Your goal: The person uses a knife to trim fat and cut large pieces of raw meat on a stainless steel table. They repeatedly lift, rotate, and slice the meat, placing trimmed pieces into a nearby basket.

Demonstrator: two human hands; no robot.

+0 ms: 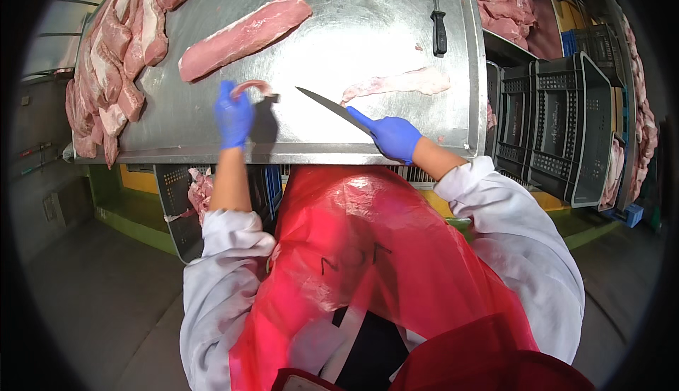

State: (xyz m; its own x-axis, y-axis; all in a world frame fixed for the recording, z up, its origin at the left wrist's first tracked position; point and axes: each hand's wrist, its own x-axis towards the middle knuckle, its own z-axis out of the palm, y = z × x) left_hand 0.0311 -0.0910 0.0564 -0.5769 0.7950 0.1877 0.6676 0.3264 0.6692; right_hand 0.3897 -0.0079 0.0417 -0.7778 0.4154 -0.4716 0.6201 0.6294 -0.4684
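Observation:
My left hand (235,116), in a blue glove, is closed on a thin strip of meat (253,87) that curls out above the steel table. In my right hand (395,138), also blue-gloved, is a knife (327,104); its blade points up and left over the tabletop, and the index finger lies along it. The handle is hidden in the fist. Beyond my left hand lies a long trimmed pork loin (244,36), slanting up to the right. A pale strip of fat (399,82) rests on the table just past the knife hand.
Several pork loins (117,44) are heaped along the left of the steel table (339,23). A sharpening steel (438,30) lies at the far right. Grey crates (552,122) and a bin of meat (503,9) stand to the right. Below the near edge sits a crate with scraps (200,191).

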